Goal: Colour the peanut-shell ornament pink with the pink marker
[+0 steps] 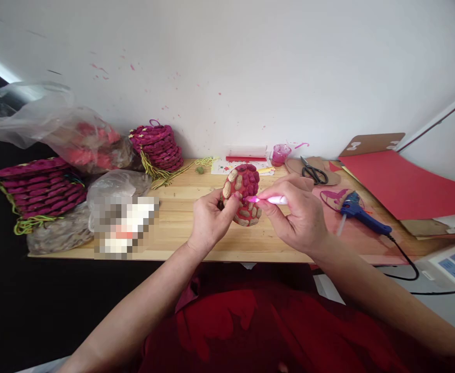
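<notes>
My left hand point(214, 215) grips the left edge of an oval red piece point(244, 206) covered with glued-on peanuts, held up over the table. Its upper right peanuts are coloured magenta, while those on the left and at the bottom are still tan. In my right hand point(299, 215) a white marker point(276, 200) is pinched between thumb and fingers. The marker's pink tip meets the piece near its middle, close to my left thumb. My right palm hides part of the table behind it.
A blue glue gun point(361, 215) with a black cord, scissors point(313, 171) and red card point(410, 184) lie on the right. A pink-stained cup point(281, 154) stands by the wall. Magenta peanut bundles point(41, 187) and plastic bags point(83, 140) crowd the left of the wooden table point(173, 207).
</notes>
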Demonstrator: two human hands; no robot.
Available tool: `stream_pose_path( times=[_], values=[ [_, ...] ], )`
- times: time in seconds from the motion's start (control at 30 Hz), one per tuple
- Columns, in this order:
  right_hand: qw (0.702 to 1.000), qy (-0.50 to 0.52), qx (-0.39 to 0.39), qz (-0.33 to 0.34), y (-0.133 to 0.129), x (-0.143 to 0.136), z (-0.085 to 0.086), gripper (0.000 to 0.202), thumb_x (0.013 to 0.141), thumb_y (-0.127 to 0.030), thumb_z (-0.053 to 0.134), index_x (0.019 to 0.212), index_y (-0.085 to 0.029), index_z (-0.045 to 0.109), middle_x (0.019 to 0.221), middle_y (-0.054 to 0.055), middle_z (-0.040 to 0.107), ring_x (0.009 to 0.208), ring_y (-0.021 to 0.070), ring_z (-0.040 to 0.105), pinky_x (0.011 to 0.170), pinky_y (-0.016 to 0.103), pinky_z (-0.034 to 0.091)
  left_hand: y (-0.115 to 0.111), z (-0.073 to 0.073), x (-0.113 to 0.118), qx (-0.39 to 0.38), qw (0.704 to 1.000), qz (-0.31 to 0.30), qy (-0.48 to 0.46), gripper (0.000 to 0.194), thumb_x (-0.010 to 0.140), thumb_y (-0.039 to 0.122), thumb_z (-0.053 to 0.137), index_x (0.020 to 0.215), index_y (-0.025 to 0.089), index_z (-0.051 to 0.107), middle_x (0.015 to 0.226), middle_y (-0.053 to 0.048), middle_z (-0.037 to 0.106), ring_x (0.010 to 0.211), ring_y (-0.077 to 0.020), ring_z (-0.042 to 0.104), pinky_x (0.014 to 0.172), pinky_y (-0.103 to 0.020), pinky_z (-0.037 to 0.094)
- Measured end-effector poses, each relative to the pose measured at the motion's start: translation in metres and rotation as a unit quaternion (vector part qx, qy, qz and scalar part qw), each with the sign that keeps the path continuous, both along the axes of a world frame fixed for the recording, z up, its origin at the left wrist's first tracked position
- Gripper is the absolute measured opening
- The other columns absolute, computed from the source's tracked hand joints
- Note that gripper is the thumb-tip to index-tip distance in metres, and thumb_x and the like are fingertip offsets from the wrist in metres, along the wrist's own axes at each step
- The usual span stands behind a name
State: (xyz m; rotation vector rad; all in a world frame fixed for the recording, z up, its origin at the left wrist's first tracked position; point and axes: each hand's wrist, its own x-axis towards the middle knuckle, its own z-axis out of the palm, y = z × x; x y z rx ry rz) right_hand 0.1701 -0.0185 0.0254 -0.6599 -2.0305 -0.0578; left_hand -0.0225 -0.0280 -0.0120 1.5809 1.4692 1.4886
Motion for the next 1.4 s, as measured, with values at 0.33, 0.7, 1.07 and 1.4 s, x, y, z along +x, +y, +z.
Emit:
stream_pose_path(
  times=[0.33,0.7,1.07,1.4],
  values=[
    [1.0,0.012,-0.004,0.0,0.001,0.004,0.0,0.005,0.099,-0.023,0.068,0.098,-0.026,0.064,0.086,-0.002,0.077,0.083,0.0189,0.067,0.082,0.041,0.044,0.002,0.0,-0.002,-0.002,1.0,0.006,-0.019,0.037,0.086,0.045,0.067,0.061,0.02,0.058,0.054,0.003,0.05,0.051,-0.0112,0.042,0.048,-0.025,0.033],
    [1.0,0.017,0.002,0.021,0.001,0.003,-0.004,0.008,0.099,-0.02,0.068,0.102,-0.027,0.065,0.087,-0.002,0.075,0.087,0.0191,0.066,0.083,0.039,0.045,0.002,0.004,-0.005,-0.039,0.996,-0.012,-0.08,0.039,0.087,0.046,0.067,0.059,0.021,0.058,0.049,0.004,0.051,0.045,-0.0099,0.042,0.044,-0.025,0.033],
    [0.999,-0.021,0.033,0.021,0.0,0.0,-0.008,0.005,0.1,-0.022,0.068,0.101,-0.024,0.064,0.085,-0.002,0.075,0.088,0.0179,0.064,0.088,0.037,0.043,0.002,0.0,-0.006,-0.028,0.997,0.004,-0.073,0.039,0.086,0.047,0.066,0.059,0.021,0.057,0.049,0.003,0.05,0.046,-0.0105,0.041,0.046,-0.026,0.031],
    [0.999,-0.03,0.021,0.023,0.003,-0.003,-0.007,0.006,0.099,-0.02,0.068,0.1,-0.024,0.064,0.085,-0.002,0.074,0.088,0.0176,0.065,0.086,0.037,0.043,0.001,-0.003,-0.007,-0.027,0.999,0.013,-0.045,0.037,0.084,0.046,0.065,0.06,0.02,0.056,0.055,0.003,0.047,0.052,-0.0108,0.038,0.05,-0.026,0.03]
  ],
)
